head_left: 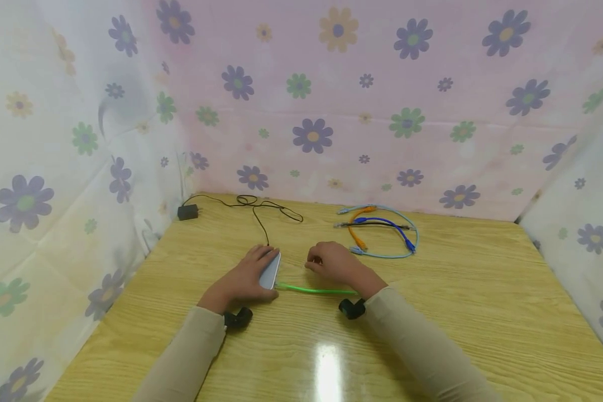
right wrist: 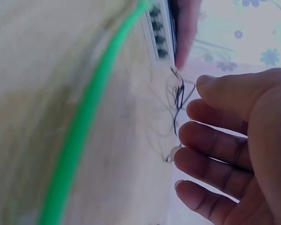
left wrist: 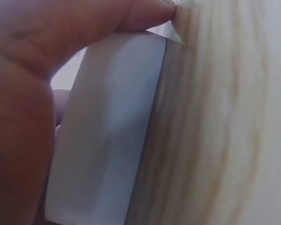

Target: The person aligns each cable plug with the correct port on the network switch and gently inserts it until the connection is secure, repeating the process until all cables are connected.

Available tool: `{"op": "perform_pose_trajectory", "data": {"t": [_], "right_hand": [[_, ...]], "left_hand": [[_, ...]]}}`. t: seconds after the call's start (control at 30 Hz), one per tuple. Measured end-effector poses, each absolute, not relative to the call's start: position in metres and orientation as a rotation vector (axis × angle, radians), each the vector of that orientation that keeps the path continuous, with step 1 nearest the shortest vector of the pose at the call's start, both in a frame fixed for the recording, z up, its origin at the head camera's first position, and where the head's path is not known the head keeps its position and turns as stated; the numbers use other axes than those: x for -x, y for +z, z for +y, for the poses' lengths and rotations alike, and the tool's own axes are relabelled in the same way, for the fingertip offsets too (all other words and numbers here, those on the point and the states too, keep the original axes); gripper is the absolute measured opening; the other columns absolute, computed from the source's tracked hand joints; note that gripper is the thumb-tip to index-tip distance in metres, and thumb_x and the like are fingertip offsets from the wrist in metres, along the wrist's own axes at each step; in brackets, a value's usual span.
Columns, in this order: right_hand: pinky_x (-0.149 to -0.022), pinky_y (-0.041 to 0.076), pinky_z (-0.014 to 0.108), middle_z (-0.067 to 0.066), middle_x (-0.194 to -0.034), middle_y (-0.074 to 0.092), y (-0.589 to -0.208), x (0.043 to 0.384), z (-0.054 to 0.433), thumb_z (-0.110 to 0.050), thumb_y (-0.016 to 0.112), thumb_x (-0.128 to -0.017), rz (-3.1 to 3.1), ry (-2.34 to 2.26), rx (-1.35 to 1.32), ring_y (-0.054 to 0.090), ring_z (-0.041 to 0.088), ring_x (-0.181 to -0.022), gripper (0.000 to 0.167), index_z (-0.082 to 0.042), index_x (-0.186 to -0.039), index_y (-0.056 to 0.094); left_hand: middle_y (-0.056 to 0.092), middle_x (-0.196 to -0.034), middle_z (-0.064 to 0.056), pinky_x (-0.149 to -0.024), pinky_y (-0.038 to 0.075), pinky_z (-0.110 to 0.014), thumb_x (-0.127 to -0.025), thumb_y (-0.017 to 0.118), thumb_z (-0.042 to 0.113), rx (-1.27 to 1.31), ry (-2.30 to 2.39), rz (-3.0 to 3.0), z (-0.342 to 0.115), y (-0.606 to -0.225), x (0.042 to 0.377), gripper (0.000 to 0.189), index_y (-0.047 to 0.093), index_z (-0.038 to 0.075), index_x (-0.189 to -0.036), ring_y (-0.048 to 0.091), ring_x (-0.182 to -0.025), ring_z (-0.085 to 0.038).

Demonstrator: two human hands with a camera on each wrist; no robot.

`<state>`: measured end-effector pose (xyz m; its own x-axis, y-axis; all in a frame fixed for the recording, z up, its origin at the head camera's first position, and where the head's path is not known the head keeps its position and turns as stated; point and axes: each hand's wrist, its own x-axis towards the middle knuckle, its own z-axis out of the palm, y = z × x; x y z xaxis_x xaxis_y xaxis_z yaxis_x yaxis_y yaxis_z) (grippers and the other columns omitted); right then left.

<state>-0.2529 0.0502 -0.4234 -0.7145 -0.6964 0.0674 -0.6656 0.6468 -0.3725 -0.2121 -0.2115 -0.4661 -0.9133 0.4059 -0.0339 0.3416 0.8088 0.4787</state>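
Table (head_left: pixel 457 312): left hand (head_left: pixel 238 280) curled round white box (head_left: pixel 269 272), left of centre. Right hand (head_left: pixel 335 263) half-curled, holding nothing, just beyond green cable (head_left: pixel 314 290) running to box. Risk: right hand drags cable, box twists if left grip loosens. Right wrist view shows port row (right wrist: pixel 158 33); head view doesn't.

I count one white box (head_left: pixel 269 272); one green cable (head_left: pixel 316 291); four other cables (head_left: pixel 374 224); one adapter (head_left: pixel 188 212); one cord (head_left: pixel 266 230); two hands (head_left: pixel 246 276) (head_left: pixel 339 265).
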Motion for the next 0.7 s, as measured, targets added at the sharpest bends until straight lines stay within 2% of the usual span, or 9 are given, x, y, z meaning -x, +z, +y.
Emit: {"op": "perform_pose_trajectory", "data": {"t": [0.2,0.4,0.6,0.7], "right_hand": [[-0.070,0.047,0.029,-0.002,-0.088,0.064,-0.419,0.267,0.059,-0.028,0.061,-0.096,2.839,-0.490,1.121,0.058,0.011,-0.077,0.015,-0.016,-0.095,0.070],[-0.077,0.050,0.033,0.002,-0.097,0.063,-0.419,0.277,0.066,-0.024,0.061,-0.096,2.864,-0.475,1.104,0.060,0.017,-0.088,0.014,-0.014,-0.100,0.069],[-0.082,0.050,0.036,0.005,-0.105,0.063,-0.421,0.291,0.071,-0.023,0.061,-0.095,2.914,-0.449,1.061,0.060,0.021,-0.096,0.019,-0.011,-0.109,0.069],[-0.083,0.050,0.038,0.008,-0.107,0.062,-0.422,0.298,0.074,-0.022,0.063,-0.095,2.943,-0.431,1.030,0.060,0.023,-0.096,0.022,-0.010,-0.112,0.068]], "left_hand": [[0.019,-0.162,-0.006,-0.109,0.029,-0.058,-0.072,0.075,0.046,-0.623,0.714,2.860,-0.213,-0.467,0.212,0.100,0.025,0.021,-0.155,0.007,-0.150,-0.033],[0.019,-0.162,-0.005,-0.109,0.027,-0.060,-0.073,0.074,0.047,-0.635,0.699,2.869,-0.213,-0.467,0.210,0.098,0.025,0.023,-0.155,0.005,-0.150,-0.034],[0.023,-0.160,-0.007,-0.106,0.033,-0.058,-0.073,0.074,0.044,-0.655,0.729,2.862,-0.213,-0.466,0.211,0.097,0.027,0.020,-0.155,0.011,-0.149,-0.035],[0.023,-0.160,-0.005,-0.104,0.036,-0.053,-0.073,0.075,0.045,-0.629,0.746,2.843,-0.213,-0.467,0.212,0.098,0.027,0.023,-0.155,0.011,-0.149,-0.032]]}}
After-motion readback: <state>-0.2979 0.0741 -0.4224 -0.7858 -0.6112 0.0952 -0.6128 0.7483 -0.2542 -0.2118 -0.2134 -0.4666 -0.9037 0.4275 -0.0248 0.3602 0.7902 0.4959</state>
